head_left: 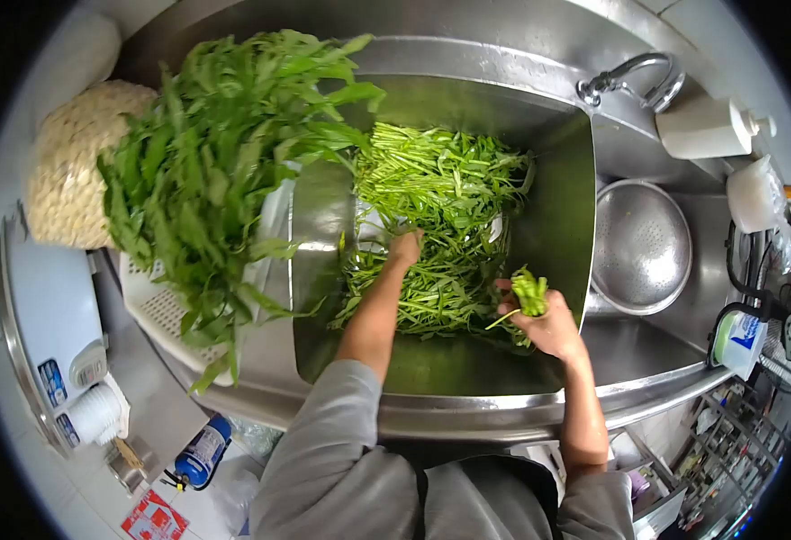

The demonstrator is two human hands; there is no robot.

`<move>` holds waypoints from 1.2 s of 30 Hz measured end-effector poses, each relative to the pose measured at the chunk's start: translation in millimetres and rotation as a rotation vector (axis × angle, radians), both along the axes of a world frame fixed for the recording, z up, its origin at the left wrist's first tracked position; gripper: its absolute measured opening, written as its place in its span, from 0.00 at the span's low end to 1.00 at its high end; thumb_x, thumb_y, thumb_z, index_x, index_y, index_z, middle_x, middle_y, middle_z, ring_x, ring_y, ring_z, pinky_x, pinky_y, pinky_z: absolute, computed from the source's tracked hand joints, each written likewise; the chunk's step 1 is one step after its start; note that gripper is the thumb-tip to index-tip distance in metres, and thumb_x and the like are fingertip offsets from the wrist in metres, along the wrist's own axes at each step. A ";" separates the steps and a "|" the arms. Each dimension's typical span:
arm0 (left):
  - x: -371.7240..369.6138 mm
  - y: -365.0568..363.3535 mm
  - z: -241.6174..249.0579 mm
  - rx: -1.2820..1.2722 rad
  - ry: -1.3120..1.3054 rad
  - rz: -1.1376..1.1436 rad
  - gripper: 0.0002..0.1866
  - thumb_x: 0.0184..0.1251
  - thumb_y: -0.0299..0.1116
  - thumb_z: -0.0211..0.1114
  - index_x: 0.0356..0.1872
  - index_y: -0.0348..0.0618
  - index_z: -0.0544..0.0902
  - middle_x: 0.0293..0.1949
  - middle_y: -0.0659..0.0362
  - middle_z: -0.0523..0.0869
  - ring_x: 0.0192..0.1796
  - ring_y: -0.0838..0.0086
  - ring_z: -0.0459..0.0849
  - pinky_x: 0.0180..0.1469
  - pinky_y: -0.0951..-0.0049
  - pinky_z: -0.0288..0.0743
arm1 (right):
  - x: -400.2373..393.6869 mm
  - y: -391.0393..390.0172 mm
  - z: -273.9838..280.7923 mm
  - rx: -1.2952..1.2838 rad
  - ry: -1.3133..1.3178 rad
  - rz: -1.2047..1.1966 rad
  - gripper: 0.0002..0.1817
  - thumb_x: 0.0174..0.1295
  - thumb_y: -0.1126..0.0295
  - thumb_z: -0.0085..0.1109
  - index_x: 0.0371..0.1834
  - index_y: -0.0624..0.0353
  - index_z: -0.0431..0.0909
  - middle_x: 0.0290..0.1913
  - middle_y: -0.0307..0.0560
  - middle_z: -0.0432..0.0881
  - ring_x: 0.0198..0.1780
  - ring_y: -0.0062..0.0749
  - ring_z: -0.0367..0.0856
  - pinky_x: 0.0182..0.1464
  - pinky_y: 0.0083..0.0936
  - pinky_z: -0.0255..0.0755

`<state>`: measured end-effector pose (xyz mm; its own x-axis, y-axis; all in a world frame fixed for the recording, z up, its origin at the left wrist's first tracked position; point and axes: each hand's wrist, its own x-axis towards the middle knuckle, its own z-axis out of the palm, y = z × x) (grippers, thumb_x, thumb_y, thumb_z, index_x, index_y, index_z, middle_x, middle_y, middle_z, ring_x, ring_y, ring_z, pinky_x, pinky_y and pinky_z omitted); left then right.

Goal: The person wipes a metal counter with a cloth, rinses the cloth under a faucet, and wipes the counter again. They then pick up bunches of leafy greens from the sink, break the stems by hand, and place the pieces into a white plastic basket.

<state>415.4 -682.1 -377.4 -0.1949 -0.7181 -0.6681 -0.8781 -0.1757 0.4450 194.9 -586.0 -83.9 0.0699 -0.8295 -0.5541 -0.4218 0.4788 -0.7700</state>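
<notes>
A heap of cut water spinach point(449, 175), with long green stems and narrow leaves, lies in the deep steel sink basin point(440, 371). My right hand point(550, 322) is closed around a small bunch of water spinach stems point(529, 292), cut ends up, near the basin's right side. Reaching into the middle of the heap, my left hand point(405, 247) has its fingers curled in on the stems; the fingertips are partly hidden. To the left, a large leafy pile of water spinach point(224, 162) rests on a white perforated basket point(170, 306) and hangs over its edge.
A steel colander point(640, 247) sits in the right-hand basin, below the faucet point(625, 76). A white pump bottle point(706, 128) stands at the back right. At the left are a bag of pale pieces point(76, 166) and a blue-grey container point(49, 288).
</notes>
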 end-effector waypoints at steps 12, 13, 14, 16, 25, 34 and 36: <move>-78.0 88.2 -15.7 0.311 -0.129 -0.539 0.12 0.58 0.25 0.52 0.41 0.39 0.80 0.40 0.48 0.82 0.44 0.59 0.81 0.46 0.60 0.74 | -11.5 -7.2 19.2 0.002 -0.185 -0.321 0.15 0.53 0.81 0.54 0.46 0.62 0.77 0.31 0.39 0.81 0.35 0.17 0.78 0.40 0.16 0.72; -75.8 83.9 -16.5 0.232 -0.083 -0.528 0.11 0.58 0.26 0.53 0.39 0.39 0.80 0.41 0.50 0.82 0.43 0.58 0.81 0.45 0.60 0.75 | -13.5 -7.8 16.9 -0.003 -0.182 -0.315 0.15 0.53 0.81 0.54 0.46 0.62 0.77 0.31 0.39 0.81 0.35 0.17 0.78 0.40 0.16 0.72; -72.1 79.8 -9.7 0.192 -0.064 -0.477 0.12 0.59 0.26 0.52 0.41 0.40 0.80 0.42 0.50 0.82 0.43 0.58 0.81 0.44 0.60 0.75 | -15.6 -6.8 13.3 -0.019 -0.177 -0.304 0.15 0.53 0.81 0.54 0.46 0.62 0.77 0.31 0.39 0.81 0.35 0.17 0.78 0.40 0.16 0.72; -66.0 66.3 16.5 0.214 -0.132 -0.480 0.18 0.59 0.24 0.51 0.50 0.48 0.78 0.54 0.52 0.76 0.55 0.57 0.74 0.56 0.58 0.69 | -19.0 -7.8 15.2 -0.008 -0.184 -0.300 0.14 0.55 0.79 0.55 0.46 0.62 0.77 0.31 0.38 0.81 0.34 0.16 0.77 0.38 0.15 0.71; 39.1 10.9 81.1 -0.232 -0.583 -0.914 0.09 0.61 0.36 0.55 0.37 0.48 0.82 0.46 0.56 0.78 0.49 0.69 0.73 0.51 0.66 0.64 | -37.4 -10.9 9.3 -0.239 -0.364 -0.571 0.13 0.59 0.70 0.57 0.44 0.67 0.75 0.31 0.41 0.78 0.32 0.20 0.76 0.34 0.16 0.68; -1.4 2.6 192.9 -0.152 0.064 -0.226 0.11 0.55 0.38 0.62 0.35 0.43 0.82 0.35 0.49 0.83 0.39 0.57 0.82 0.44 0.60 0.74 | 43.0 -33.9 -20.3 -0.481 0.088 0.155 0.21 0.49 0.62 0.66 0.45 0.62 0.78 0.42 0.55 0.80 0.42 0.42 0.79 0.47 0.30 0.72; -15.3 -2.3 228.5 -0.148 -0.038 -0.314 0.13 0.55 0.42 0.63 0.34 0.44 0.82 0.35 0.52 0.83 0.37 0.58 0.81 0.41 0.62 0.74 | 68.1 -35.7 -36.6 -0.619 0.090 0.087 0.17 0.50 0.67 0.66 0.42 0.62 0.78 0.39 0.48 0.81 0.38 0.32 0.78 0.46 0.26 0.71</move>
